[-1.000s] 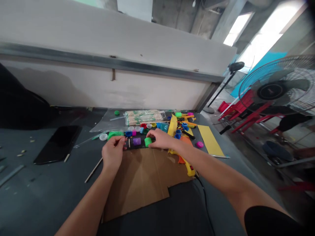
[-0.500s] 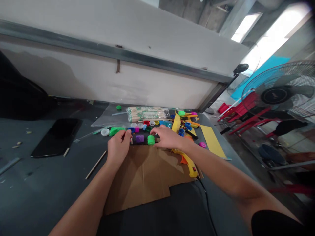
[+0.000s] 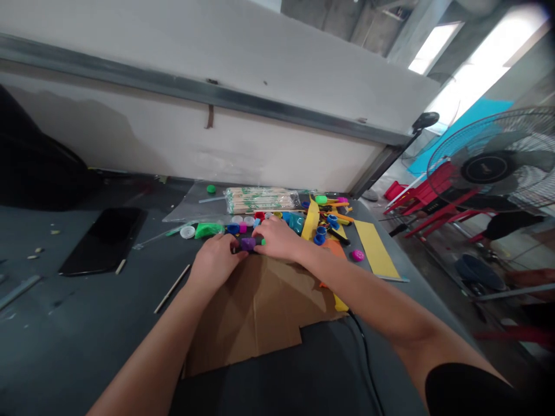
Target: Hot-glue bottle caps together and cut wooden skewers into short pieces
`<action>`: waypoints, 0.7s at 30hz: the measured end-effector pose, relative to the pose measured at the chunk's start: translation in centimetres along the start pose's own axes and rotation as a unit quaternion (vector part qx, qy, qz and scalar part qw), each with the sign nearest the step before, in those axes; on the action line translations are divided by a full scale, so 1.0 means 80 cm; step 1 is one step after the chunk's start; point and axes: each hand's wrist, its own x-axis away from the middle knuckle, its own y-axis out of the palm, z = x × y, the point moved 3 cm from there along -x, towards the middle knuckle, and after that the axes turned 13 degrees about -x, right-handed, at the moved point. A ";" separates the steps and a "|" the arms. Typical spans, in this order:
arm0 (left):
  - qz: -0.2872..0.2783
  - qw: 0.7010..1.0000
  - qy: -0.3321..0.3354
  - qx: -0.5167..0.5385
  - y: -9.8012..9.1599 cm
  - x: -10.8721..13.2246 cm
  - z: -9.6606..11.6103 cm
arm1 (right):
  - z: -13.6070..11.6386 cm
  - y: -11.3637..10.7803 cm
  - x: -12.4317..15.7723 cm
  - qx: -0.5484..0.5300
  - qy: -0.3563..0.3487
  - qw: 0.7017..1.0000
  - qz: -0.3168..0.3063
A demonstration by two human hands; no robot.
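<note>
My left hand point(image 3: 215, 261) and my right hand point(image 3: 276, 238) meet at the far edge of a brown cardboard sheet point(image 3: 255, 312). Between them sits a purple bottle cap point(image 3: 248, 243) on a small black piece. My right hand's fingers curl over the spot where a green cap shows only as a sliver point(image 3: 263, 242). My left hand's fingers are bent against the black piece's left end. Behind the hands lie several coloured bottle caps point(image 3: 260, 218) in a loose row.
A bag of wooden sticks point(image 3: 260, 199) lies behind the caps. A black phone point(image 3: 104, 238) is at the left, a loose stick point(image 3: 172, 288) nearby. Yellow card strips point(image 3: 376, 249), a pink cap point(image 3: 358, 255) and a yellow glue gun point(image 3: 339, 301) with its cable lie right. A standing fan point(image 3: 498, 162) is beyond the table.
Both hands have closed in toward each other over the black piece. My right hand now covers the green cap, which stood in plain view before.
</note>
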 end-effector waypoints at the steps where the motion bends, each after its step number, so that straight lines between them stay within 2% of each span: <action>1: 0.005 1.000 0.011 -0.011 0.002 0.001 0.001 | -0.001 0.001 0.000 -0.001 0.004 1.000 0.002; 6: 0.045 0.997 0.048 -0.038 0.006 0.004 0.006 | -0.006 0.003 0.002 -0.014 0.024 1.000 0.005; 10: 0.046 0.998 0.034 -0.004 0.007 0.004 0.005 | -0.001 -0.006 0.005 -0.031 -0.001 0.999 0.020; 13: 0.035 0.999 0.011 0.040 0.003 0.001 0.004 | 0.010 -0.018 0.012 -0.053 0.008 0.998 0.027; 17: -0.011 0.983 -0.068 0.171 -0.009 -0.002 0.001 | 0.014 -0.029 0.026 -0.078 0.031 0.996 0.004; 19: -0.051 0.957 -0.094 0.270 -0.013 -0.002 -0.001 | 0.007 -0.034 0.035 -0.120 0.043 0.992 0.001; 21: -0.092 0.924 -0.084 0.361 -0.016 -0.002 -0.001 | -0.004 -0.039 0.044 -0.198 0.047 0.979 0.010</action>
